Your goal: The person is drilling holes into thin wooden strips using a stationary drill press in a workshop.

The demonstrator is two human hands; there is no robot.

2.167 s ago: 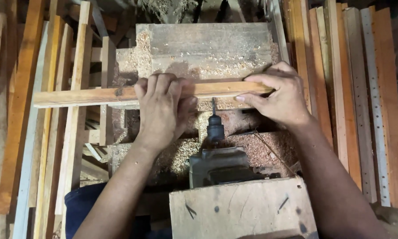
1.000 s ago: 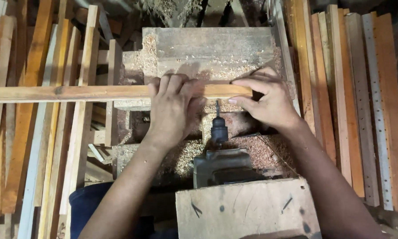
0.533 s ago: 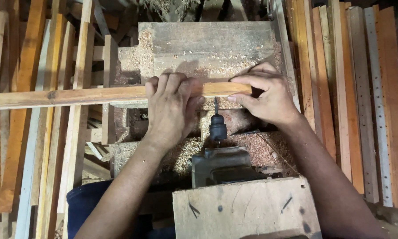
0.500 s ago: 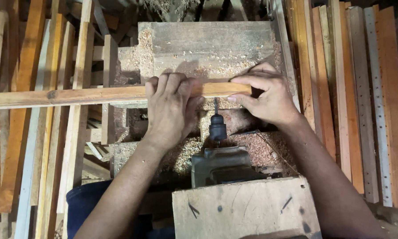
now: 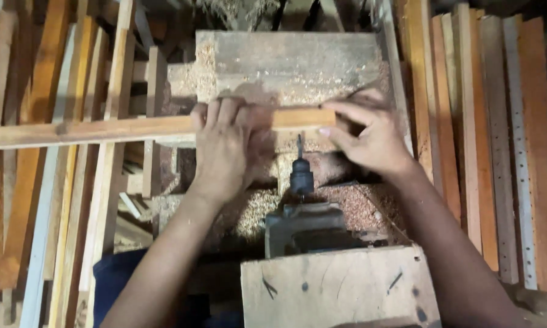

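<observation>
The long wooden slat (image 5: 134, 129) lay crosswise on the sawdust-covered bench (image 5: 298, 61), its right end just at twelve o'clock of the drill bit (image 5: 299, 146). The left hand (image 5: 222, 152) pressed flat over it, fingers wrapped on top, while the right hand (image 5: 374, 136) pinched its end. It looked light, stiff and whippy, best gripped near the bit; stacked slats (image 5: 480, 133) crowded three and nine o'clock.

Sawdust-strewn wooden machine bed (image 5: 298, 61); wooden strip (image 5: 121, 129) lying across.

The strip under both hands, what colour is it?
Light orange-tan bare wood strip, seen in the head view.
</observation>
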